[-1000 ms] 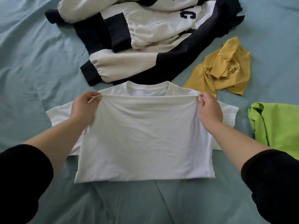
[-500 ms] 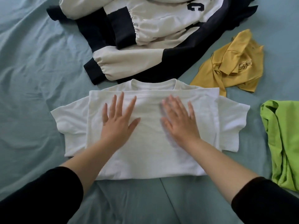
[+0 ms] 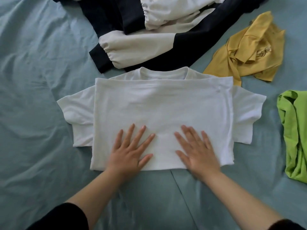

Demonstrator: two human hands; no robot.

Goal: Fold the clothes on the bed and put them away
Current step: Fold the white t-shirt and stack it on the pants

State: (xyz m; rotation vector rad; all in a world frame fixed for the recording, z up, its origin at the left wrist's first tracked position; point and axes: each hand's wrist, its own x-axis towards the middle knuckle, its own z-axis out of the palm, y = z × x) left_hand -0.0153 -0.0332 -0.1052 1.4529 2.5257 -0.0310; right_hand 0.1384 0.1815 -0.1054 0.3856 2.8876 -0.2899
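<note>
Head camera: the white T-shirt [image 3: 162, 105] lies on the bed [image 3: 33, 80], hem folded up to collar, sleeves out; left hand [image 3: 129, 151] and right hand [image 3: 197, 151] press it flat, each grip apart.

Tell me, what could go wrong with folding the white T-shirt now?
1. Both short sleeves stick out past the folded white T-shirt; if they are not tucked in, the bundle may end up uneven.
2. The left hand and right hand press flat near the lower edge only; a hard sweep could bunch the top layer.
3. The black-and-cream jacket lies right at the collar and might get dragged along.
</note>
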